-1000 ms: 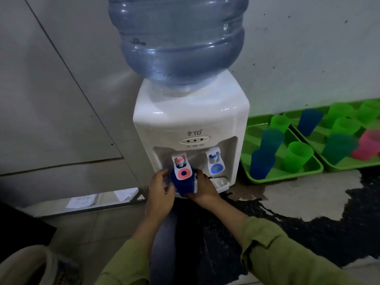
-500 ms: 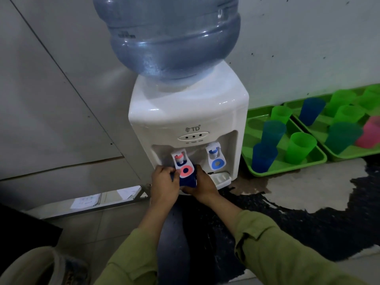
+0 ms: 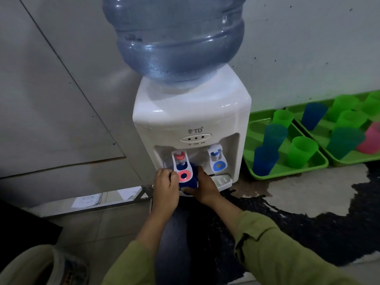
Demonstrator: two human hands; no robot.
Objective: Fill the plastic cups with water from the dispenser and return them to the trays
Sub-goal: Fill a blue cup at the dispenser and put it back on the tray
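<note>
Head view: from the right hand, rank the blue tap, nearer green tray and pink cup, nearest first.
1. Blue tap: on the dispenser, just above the right hand.
2. Nearer green tray: right of the dispenser.
3. Pink cup: at the far right edge.

A dark blue cup is showing behind the pink lever of the white dispenser; green trays are holding green, blue, teal and pink cups

Both forearms outstretched, left hand and right hand close together, fingers curled.
</note>
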